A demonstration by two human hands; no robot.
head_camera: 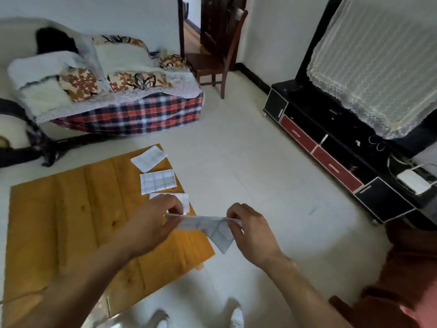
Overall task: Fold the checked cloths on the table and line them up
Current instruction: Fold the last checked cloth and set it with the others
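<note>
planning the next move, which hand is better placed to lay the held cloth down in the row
Left. The left hand hangs over the wooden table beside the nearest folded cloth; the right hand pinches the held cloth out past the table's edge.

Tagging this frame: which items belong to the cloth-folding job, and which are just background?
Job:
held cloth, pinched by left hand and right hand
three folded cloths on the table: far, middle, near

Background:
sofa
chair
TV stand
</note>
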